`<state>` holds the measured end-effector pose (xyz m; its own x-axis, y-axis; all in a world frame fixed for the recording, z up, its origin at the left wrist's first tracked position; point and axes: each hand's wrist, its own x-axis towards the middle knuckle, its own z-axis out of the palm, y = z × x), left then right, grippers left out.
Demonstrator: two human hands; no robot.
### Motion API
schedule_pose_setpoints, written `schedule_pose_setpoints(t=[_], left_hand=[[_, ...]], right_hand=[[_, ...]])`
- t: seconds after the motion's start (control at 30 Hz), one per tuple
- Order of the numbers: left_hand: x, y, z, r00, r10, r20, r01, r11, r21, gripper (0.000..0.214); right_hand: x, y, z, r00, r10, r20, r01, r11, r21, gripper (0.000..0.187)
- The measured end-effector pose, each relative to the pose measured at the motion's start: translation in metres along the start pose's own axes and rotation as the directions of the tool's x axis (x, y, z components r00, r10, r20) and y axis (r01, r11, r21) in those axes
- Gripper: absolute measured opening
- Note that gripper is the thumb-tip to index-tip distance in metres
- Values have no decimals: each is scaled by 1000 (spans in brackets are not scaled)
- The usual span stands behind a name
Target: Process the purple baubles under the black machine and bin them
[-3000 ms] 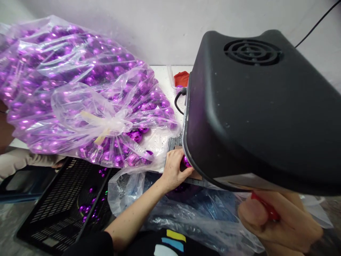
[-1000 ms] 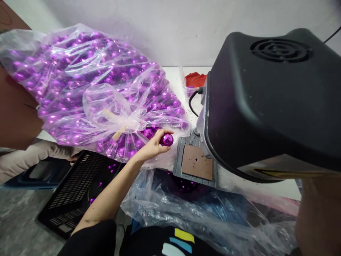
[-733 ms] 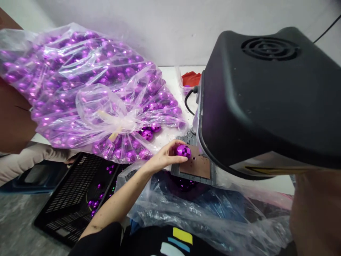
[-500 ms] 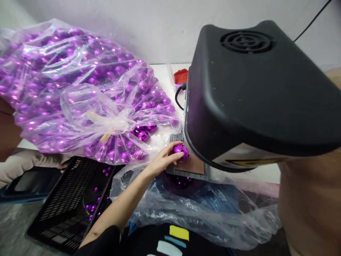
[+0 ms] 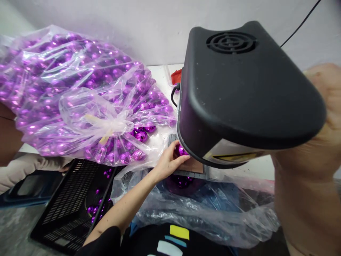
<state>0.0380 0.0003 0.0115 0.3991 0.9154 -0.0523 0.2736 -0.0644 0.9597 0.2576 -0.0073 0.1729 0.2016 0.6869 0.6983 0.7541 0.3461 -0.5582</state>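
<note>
Under the machine [image 5: 239, 92], at the counter's [image 5: 159, 73] front edge: purple ball [image 5: 180, 150] on the brown plate [image 5: 195, 167].
Left hand [image 5: 167, 163]: fingers [image 5: 173, 146] curled round the purple ball, holding it.
Right hand [image 5: 319, 124]: blurred beside the machine's right side; cannot tell its grip.
Bag [image 5: 80, 96]: full of purple balls, on the counter's left part.
Crate [image 5: 71, 199]: black, below the front edge, left.

White wall [image 5: 106, 21], white tabletop [image 5: 259, 171], grey floor [image 5: 13, 231]
</note>
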Motion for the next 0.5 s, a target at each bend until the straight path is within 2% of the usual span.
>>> schedule_pose_setpoints(t=[0.13, 0.23, 0.4, 0.5], left_hand=[[0, -4, 6, 991, 120, 58, -131, 956, 261, 43], [1, -7, 9, 980, 174, 97, -197, 922, 335, 41], [6, -7, 18, 987, 152, 42, -157, 920, 360, 44], [6, -10, 24, 989, 144, 17, -141, 924, 355, 45]], right_hand=[[1, 2, 1, 999, -38, -38, 39, 998, 41, 30], [1, 3, 1, 999, -31, -32, 32, 998, 55, 33], [1, 6, -1, 999, -37, -36, 39, 997, 65, 38], [0, 7, -2, 1000, -1, -20, 2, 997, 77, 38]])
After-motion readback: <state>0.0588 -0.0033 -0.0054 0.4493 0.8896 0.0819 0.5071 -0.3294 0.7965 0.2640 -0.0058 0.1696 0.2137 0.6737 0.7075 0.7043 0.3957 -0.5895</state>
